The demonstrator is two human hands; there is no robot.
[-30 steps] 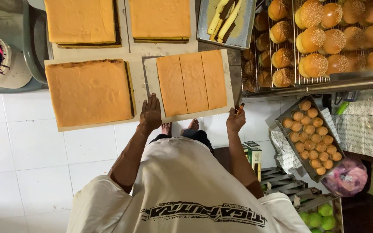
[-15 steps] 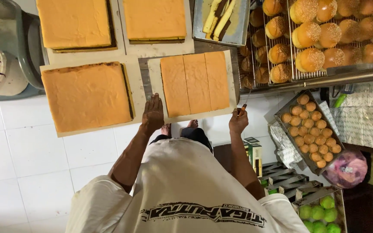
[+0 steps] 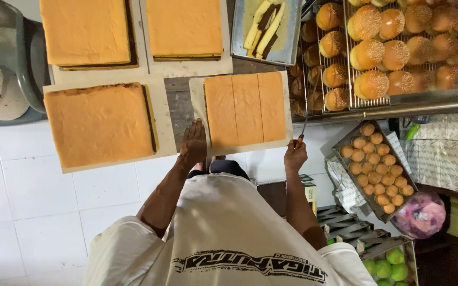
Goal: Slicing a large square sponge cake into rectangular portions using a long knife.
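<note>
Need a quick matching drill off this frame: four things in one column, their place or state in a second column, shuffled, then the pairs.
Things:
1. left hand
2. right hand
3. cut cake
4. metal tray

Place or state:
A. holds a knife at the cake's right edge
B. holds yellow and brown trimmings
C. flat on the paper beside the cake
D. split into three long strips

Pairs: 1-C, 2-A, 3-D, 4-B
</note>
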